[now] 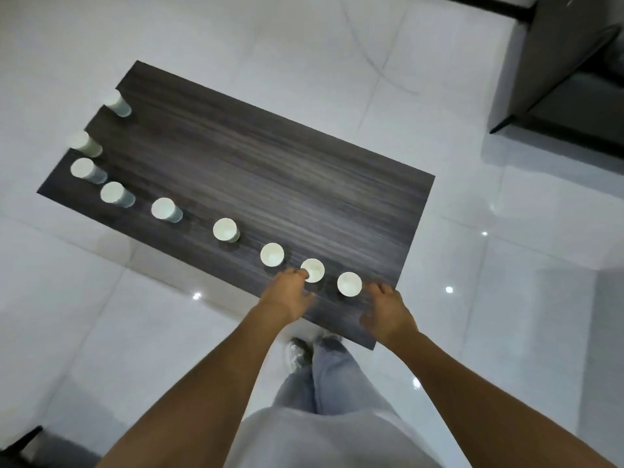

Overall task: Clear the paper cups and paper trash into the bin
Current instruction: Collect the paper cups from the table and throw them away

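Note:
Several white paper cups stand upright along the near and left edges of a dark wooden table (270, 163). My left hand (288, 295) reaches to the second cup from the right (314, 269), with fingers touching its rim on the left side. The rightmost cup (349, 283) stands just left of my right hand (388, 314), which hovers over the table's near corner with relaxed fingers, holding nothing. Other cups stand further left, such as one (272, 254) and another (225, 229). No bin is in view.
White glossy floor tiles (472, 298) surround the low table. A dark cabinet or furniture piece (567, 72) stands at the upper right. My legs and a shoe (297, 352) are beside the table's near corner. A dark object (23, 444) sits at the lower left.

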The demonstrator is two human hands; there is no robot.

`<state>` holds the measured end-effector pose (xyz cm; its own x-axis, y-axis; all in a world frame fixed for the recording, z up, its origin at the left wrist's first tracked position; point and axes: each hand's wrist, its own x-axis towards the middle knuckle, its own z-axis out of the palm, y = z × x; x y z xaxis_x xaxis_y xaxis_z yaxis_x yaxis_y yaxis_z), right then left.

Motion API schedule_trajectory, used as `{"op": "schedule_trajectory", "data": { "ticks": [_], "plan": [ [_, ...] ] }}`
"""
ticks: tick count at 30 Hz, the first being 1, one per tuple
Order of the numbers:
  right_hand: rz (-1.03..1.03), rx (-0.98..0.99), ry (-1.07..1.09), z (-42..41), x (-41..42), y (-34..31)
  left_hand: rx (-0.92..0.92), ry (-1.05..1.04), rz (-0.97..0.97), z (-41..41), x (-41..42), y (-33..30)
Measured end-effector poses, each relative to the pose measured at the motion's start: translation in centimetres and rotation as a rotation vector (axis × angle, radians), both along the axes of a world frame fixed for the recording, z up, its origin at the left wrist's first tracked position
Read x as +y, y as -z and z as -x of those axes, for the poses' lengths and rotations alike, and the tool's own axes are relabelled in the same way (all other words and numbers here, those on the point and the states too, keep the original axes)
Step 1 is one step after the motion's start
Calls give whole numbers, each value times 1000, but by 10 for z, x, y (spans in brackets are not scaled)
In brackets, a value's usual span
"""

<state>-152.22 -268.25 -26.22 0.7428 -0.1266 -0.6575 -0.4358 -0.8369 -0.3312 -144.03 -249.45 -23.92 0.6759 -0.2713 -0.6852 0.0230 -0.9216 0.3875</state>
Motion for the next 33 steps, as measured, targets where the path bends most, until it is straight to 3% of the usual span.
{"op": "schedule_trajectory", "data": {
  "ticks": [7, 22, 28, 33],
  "plan": [
    [-37, 57, 33, -36, -11, 67, 15, 47, -48, -32, -23, 57],
    [5, 79, 34, -53, 13, 208, -141, 567, -245, -40, -41, 228],
    [3, 83, 40, -53, 19, 223, -138, 621, -232, -36, -33, 246],
    [-17, 64, 36, -56, 22, 198, -123, 549, -200, -35, -17, 219]
  ]
}}
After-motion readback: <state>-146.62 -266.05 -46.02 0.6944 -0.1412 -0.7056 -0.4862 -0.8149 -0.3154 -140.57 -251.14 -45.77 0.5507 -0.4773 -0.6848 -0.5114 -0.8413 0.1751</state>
